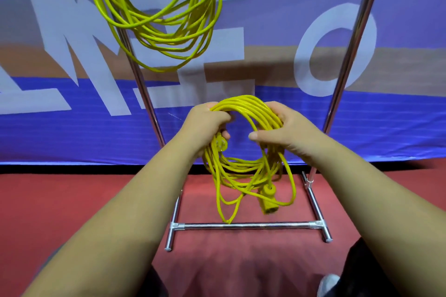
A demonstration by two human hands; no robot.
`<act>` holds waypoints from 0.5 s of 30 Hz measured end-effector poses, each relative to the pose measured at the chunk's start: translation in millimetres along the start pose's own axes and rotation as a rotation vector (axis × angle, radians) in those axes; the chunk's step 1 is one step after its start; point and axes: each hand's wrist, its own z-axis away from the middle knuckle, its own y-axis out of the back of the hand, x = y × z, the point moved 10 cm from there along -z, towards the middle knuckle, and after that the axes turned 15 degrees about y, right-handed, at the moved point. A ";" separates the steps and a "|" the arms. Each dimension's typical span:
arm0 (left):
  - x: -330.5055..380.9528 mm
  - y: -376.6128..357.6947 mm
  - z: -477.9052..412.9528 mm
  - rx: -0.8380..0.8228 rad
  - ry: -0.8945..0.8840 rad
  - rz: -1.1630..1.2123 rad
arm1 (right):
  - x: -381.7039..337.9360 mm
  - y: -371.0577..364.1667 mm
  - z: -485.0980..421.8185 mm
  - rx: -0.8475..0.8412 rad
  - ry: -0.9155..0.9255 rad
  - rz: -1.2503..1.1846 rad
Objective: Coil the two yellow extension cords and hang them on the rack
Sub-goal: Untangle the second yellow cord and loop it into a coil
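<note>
Both hands, left hand (205,125) and right hand (282,130), grip a coiled yellow extension cord (243,171) at centre frame; another coil (159,19) hangs upper left on the rack (243,226).

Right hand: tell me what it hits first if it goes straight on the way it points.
The right hand points left across the opening of the coil, so it would likely meet the left hand first, near the plug. Both hold that coil, so depth roughly matches.
</note>
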 end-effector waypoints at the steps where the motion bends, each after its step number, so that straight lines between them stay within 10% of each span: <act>1: 5.4 6.9 -0.3 0.021 -0.003 0.058 | 0.6 2.8 1.0 0.013 0.008 0.040; 15: 32.3 37.6 26.5 0.206 0.047 0.006 | -11.1 0.9 9.4 0.304 -0.095 0.449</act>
